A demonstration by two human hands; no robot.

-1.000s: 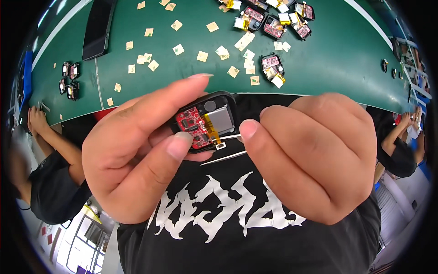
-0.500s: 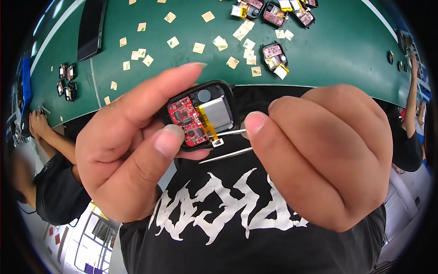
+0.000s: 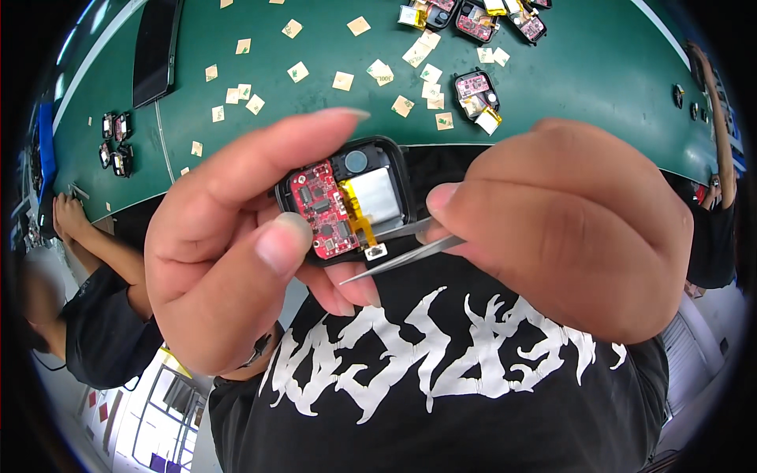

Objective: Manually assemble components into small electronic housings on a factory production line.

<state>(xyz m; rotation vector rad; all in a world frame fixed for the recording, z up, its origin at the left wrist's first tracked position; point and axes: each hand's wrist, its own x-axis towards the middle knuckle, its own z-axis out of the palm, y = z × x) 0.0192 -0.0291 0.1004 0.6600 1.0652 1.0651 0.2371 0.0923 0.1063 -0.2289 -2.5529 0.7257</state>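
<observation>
Gripping the open black case (image 3: pixel 400 169) at its eight o'clock edge, the left hand (image 3: pixel 213 252) keeps thumb and fingers closed on it. At four o'clock, the right hand (image 3: pixel 579 229) pinches steel tweezers (image 3: pixel 406 258), prongs apart, one beside the orange ribbon cable (image 3: pixel 363 227). The shell looks light, stiff, best held by its rim; ribbon and red board (image 3: pixel 321 206) seem fragile. Toward one o'clock, a similar device (image 3: pixel 475 96) lies on the green table (image 3: pixel 568 87).
</observation>
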